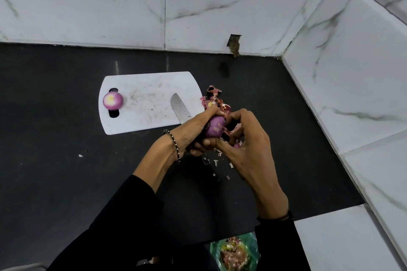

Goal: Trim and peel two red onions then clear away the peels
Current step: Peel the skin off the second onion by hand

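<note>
Purple and peeled, the first onion [113,100] lies on the cutting board [149,86], centre left. The second onion [214,127], gripped by the left hand [193,130] and right hand [246,138], appears nearly bare; peels [213,91] remain uncleared.

Dim, even light; perhaps slight edge-warping.

The dark counter [55,138] lies open at left and lower centre. At upper centre a cutting board [149,94] bears a peeled onion [113,100] at its left end and a knife [179,108] at its right; peels [214,97] heap just beside its right edge. Tiled walls [352,72] close the top and right.
</note>
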